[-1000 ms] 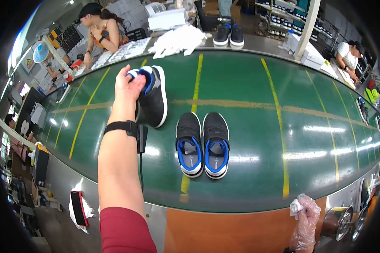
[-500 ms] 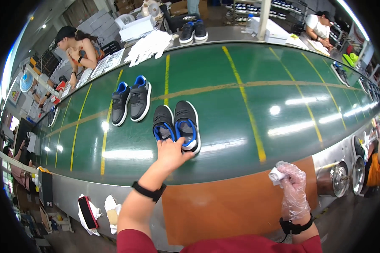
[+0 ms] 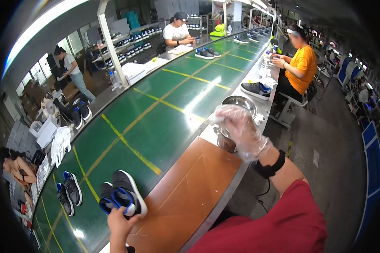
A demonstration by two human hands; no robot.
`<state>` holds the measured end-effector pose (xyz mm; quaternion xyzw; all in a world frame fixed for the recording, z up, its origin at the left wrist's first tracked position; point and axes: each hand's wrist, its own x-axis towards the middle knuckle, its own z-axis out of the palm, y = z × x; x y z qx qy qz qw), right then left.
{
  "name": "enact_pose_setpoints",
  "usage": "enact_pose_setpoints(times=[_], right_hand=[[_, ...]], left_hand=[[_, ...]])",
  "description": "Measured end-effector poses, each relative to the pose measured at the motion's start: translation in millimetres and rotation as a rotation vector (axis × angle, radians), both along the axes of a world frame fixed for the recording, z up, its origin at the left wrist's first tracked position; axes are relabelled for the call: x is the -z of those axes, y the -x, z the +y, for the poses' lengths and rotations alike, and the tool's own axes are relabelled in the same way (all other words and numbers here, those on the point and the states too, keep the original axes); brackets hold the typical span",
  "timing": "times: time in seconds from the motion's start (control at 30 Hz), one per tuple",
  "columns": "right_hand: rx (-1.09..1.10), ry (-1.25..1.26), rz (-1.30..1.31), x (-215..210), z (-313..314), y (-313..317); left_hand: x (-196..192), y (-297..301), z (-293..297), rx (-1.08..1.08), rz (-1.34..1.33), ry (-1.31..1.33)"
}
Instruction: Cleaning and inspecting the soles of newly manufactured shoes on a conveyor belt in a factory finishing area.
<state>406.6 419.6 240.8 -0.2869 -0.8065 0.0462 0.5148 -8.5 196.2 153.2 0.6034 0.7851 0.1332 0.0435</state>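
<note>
A pair of black sneakers [image 3: 125, 182] with blue linings and white soles is at the belt's near edge, beside the brown board. My bare left hand [image 3: 119, 223] grips them at the heels, its thumb on the outer side of the right shoe. My right hand [image 3: 245, 133], in a clear plastic glove, is closed round a small white wad [image 3: 215, 119] that looks like cloth. It hovers in front of a shiny metal bowl [image 3: 244, 99], partly covering it. A second black pair [image 3: 73, 190] stands on the green belt to the left.
The green conveyor belt [image 3: 131, 122] with yellow lines runs away to the far right. A brown board [image 3: 185, 189] lies along its near side. Another sneaker [image 3: 256, 90] sits past the bowl, near a co-worker in orange [image 3: 305, 60]. White cloths [image 3: 61, 145] lie across the belt.
My view has swung to the right. My right hand has moved from above the board's right end to the metal bowl. My left hand is still at the sneakers' heels.
</note>
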Motion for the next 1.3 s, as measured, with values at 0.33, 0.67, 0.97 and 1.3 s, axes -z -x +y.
enact_pose_setpoints(times=[0.33,0.67,0.97,1.3], right_hand=[[0.306,0.126,-0.387,49.2,75.6,-82.2],[0.342,0.129,-0.367,75.3,84.3,-81.6],[-0.145,0.051,0.005,-7.0,26.1,-38.4],[-1.027,0.221,-0.103,81.9,-152.9,98.8]], left_hand=[[-22.9,-116.0,-39.7,0.224,0.037,0.61],[3.4,-162.0,-68.6,-0.018,0.001,0.365],[26.2,-138.6,-32.2,0.006,-1.031,-0.199],[68.1,-158.3,-53.9,-0.364,-2.324,-0.236]])
